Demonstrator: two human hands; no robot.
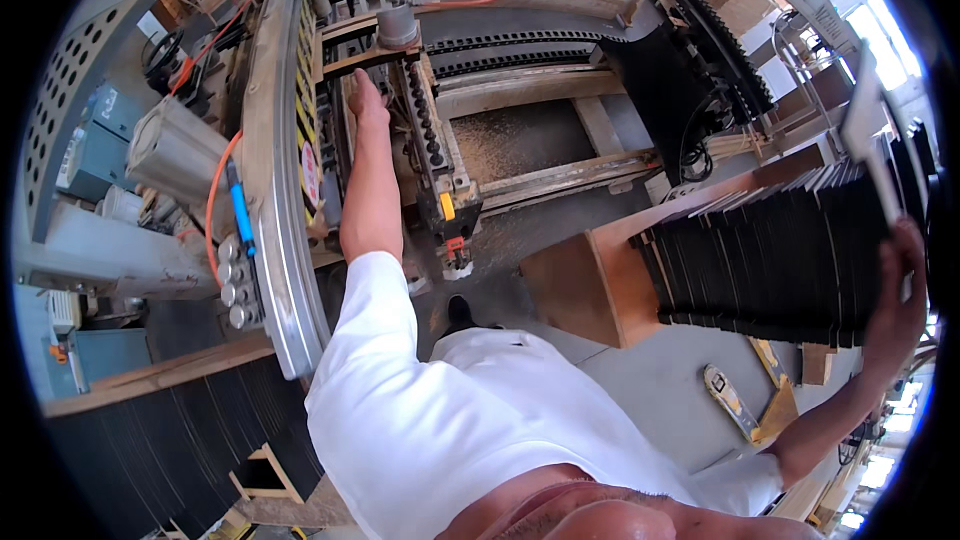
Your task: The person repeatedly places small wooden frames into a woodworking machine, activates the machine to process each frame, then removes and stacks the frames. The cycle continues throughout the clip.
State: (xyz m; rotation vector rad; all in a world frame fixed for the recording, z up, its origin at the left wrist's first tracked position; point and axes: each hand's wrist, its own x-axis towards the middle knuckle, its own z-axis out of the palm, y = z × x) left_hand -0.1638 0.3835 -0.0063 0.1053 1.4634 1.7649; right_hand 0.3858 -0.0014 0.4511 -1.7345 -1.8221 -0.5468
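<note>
My left hand (369, 100) reaches into the machine on the left, fingers stretched out and thumb apart. Its fingertips are at a curved wooden strip (362, 63) beneath a grey cylinder (397, 28); whether they press on it is hard to see. Out at the far right, my right hand (904, 265) is closed on the lower end of a thin pale slat (868, 125), which is tilted up. Beside that hand, many thin dark boards (770, 255) stand on edge in a row against a brown wooden box (570, 285).
A rail with a row of black knobs (425, 115) runs along the machine next to my left arm. Beyond it lie sawdust (520, 140) and a black cable chain (520, 40). A yellow-and-white pallet-truck handle (730, 400) is on the floor. More dark boards (170, 450) stand at lower left.
</note>
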